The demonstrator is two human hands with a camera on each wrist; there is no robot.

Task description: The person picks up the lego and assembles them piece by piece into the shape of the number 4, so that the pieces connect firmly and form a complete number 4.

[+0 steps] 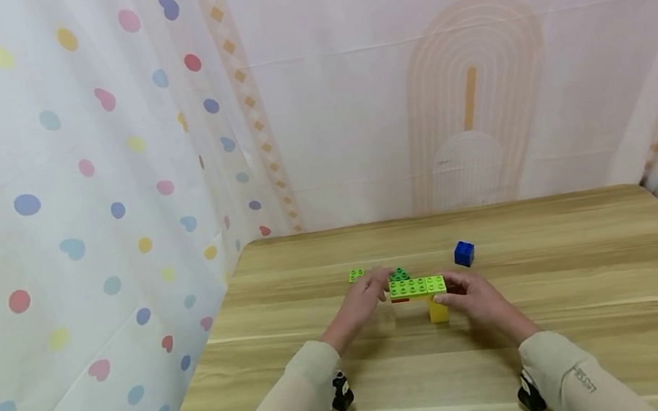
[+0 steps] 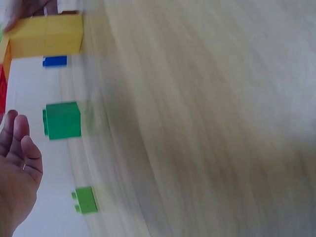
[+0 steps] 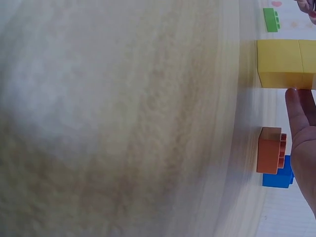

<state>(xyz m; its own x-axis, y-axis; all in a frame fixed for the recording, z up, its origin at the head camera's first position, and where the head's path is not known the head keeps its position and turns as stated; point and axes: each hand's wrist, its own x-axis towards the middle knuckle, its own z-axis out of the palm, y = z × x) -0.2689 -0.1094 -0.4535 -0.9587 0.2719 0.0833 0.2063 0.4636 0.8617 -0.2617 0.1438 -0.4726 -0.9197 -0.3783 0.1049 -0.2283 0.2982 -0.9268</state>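
Note:
A toy block structure (image 1: 408,288) stands on the table, with lime green bricks along its top and a yellow column (image 1: 438,311) under its right end. Red shows beneath its left part, and a red brick (image 2: 2,91) is at the edge of the left wrist view. My right hand (image 1: 476,296) grips the structure at the column end, thumb in front and fingers behind; its fingers meet the yellow column (image 3: 280,64) in the right wrist view. Just left of the structure, my left hand (image 1: 368,295) hovers with loosely bent fingers, holding nothing.
Behind the structure is a green brick (image 1: 399,273), with a small lime brick (image 1: 356,275) to its left. A blue brick (image 1: 464,253) stands farther right. The right wrist view also shows an orange-brown brick (image 3: 269,150) near the blue one. Patterned curtains border the wooden table (image 1: 575,250).

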